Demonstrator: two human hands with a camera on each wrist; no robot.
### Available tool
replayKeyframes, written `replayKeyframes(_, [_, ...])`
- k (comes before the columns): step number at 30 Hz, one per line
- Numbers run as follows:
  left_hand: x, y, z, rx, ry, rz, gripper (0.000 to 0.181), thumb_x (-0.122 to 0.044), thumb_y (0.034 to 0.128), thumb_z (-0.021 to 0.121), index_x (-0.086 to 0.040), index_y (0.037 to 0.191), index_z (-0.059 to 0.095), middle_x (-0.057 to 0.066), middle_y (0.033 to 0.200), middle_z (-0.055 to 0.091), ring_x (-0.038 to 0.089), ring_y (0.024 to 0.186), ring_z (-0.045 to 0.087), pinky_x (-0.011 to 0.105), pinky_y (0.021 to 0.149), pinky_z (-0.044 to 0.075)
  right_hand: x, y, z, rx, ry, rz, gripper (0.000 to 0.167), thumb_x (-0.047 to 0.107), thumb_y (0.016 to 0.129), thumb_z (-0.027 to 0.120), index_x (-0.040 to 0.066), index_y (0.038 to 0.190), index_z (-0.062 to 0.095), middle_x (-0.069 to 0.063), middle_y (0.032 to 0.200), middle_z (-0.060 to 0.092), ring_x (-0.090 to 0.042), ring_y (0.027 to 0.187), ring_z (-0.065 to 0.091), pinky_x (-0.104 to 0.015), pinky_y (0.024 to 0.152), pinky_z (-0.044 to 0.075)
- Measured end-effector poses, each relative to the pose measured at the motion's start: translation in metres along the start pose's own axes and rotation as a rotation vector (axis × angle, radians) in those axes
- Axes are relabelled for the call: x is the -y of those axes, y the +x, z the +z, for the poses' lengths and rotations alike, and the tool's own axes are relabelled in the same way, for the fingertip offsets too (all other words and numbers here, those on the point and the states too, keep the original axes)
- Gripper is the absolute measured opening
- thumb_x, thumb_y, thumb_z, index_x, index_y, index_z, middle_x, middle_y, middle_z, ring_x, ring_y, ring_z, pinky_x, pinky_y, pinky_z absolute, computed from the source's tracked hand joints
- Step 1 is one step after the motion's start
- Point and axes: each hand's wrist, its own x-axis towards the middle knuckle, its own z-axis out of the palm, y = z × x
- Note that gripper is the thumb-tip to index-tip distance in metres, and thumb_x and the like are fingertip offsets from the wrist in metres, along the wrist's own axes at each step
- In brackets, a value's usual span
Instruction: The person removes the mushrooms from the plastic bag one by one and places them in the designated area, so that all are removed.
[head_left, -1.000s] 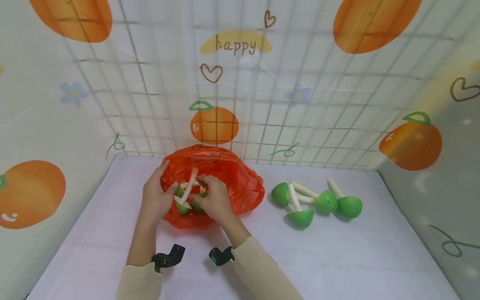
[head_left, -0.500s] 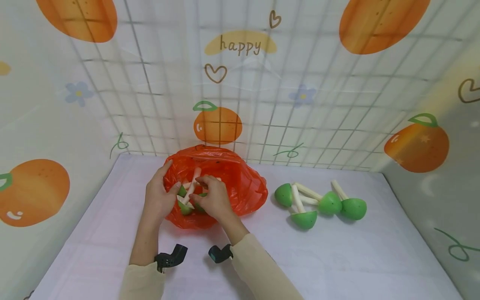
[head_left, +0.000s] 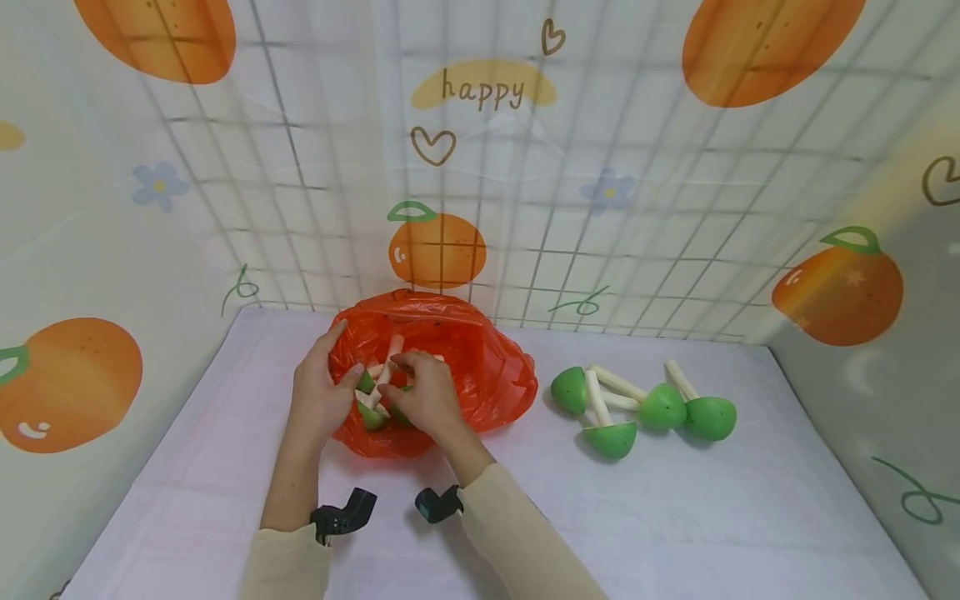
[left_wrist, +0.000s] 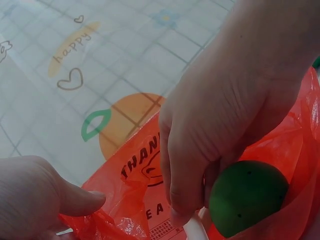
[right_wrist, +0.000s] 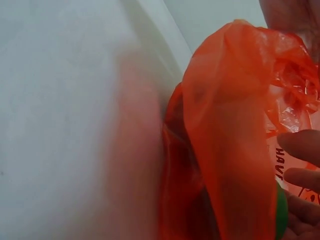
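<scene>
An opened red plastic bag point(head_left: 498, 375) lies at centre-left, with several green-capped, white-stemmed mushroom pieces inside, one cap point(head_left: 371, 417) near its front. Thumb inside and fingers outside, my left hand point(head_left: 318, 396) grips the bag's left edge; in the left wrist view this hand point(left_wrist: 35, 192) has its thumb over the red plastic. My right hand point(head_left: 431, 396) reaches into the bag, fingers curled at a pale stem. In the left wrist view, the right hand point(left_wrist: 215, 110) pinches a white stem point(left_wrist: 195, 227) beside a green cap point(left_wrist: 247, 197); its far fingers are partly hidden.
To the bag's right, several more mushroom pieces lie on the pale table point(head_left: 675, 517), one green cap point(head_left: 610, 440) nearest the front. A printed curtain over a wire grid point(head_left: 510, 183) stands behind. Both wrists wear black cameras, the left one point(head_left: 345, 517) near the sleeve.
The head view has shifted slightly, so the scene sits a little further right. Both hands have stayed nearly still at the bag; the mushroom pieces outside lie as before.
</scene>
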Motion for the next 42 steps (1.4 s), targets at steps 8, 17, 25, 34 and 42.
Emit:
replayKeyframes(8, [0.0005, 0.0005, 0.0013, 0.005, 0.007, -0.012, 0.07, 0.003, 0.0993, 0.066, -0.005, 0.163, 0.038, 0.02, 0.162, 0.042, 0.04, 0.15, 0.039, 0.057, 0.122, 0.034, 0.0006, 0.0024, 0.0003, 0.021, -0.049, 0.017, 0.044, 0.023, 0.092, 0.084, 0.007, 0.131, 0.073, -0.009, 0.109, 0.072, -0.023, 0.094, 0.06, -0.029, 0.076, 0.058])
replayKeyframes(17, [-0.0006, 0.0002, 0.0019, 0.005, 0.002, -0.034, 0.07, 0.001, 0.1001, 0.065, -0.008, 0.163, 0.037, 0.018, 0.163, 0.041, 0.04, 0.15, 0.039, 0.057, 0.12, 0.036, 0.0018, 0.0048, 0.0023, 0.06, -0.081, 0.038, 0.046, 0.029, 0.094, 0.081, 0.009, 0.135, 0.072, -0.006, 0.101, 0.071, -0.02, 0.085, 0.058, -0.025, 0.067, 0.056])
replayKeyframes(25, [0.0007, 0.0, 0.0019, 0.001, 0.005, -0.024, 0.07, 0.002, 0.0999, 0.066, -0.007, 0.163, 0.038, 0.019, 0.163, 0.041, 0.041, 0.149, 0.039, 0.057, 0.12, 0.036, 0.0002, 0.0038, 0.0035, 0.04, -0.089, 0.014, 0.044, 0.029, 0.094, 0.081, 0.009, 0.132, 0.074, -0.006, 0.094, 0.068, -0.018, 0.078, 0.056, -0.022, 0.059, 0.051])
replayKeyframes(34, [0.0002, -0.0007, 0.0, 0.004, 0.005, -0.027, 0.069, 0.001, 0.1005, 0.065, -0.007, 0.163, 0.037, 0.019, 0.163, 0.041, 0.04, 0.15, 0.038, 0.057, 0.12, 0.035, -0.0046, -0.0006, 0.0052, -0.021, -0.121, -0.076, 0.041, 0.027, 0.094, 0.081, 0.01, 0.131, 0.074, -0.011, 0.117, 0.074, -0.024, 0.095, 0.067, -0.032, 0.081, 0.061])
replayKeyframes(42, [0.0006, -0.0013, -0.0014, 0.004, -0.003, -0.024, 0.069, 0.001, 0.1006, 0.065, -0.007, 0.163, 0.037, 0.019, 0.163, 0.041, 0.04, 0.149, 0.039, 0.058, 0.12, 0.036, -0.0009, -0.0045, 0.0029, -0.033, -0.162, -0.084, 0.038, 0.027, 0.094, 0.081, 0.015, 0.13, 0.076, -0.011, 0.137, 0.069, -0.038, 0.137, 0.057, -0.053, 0.11, 0.05])
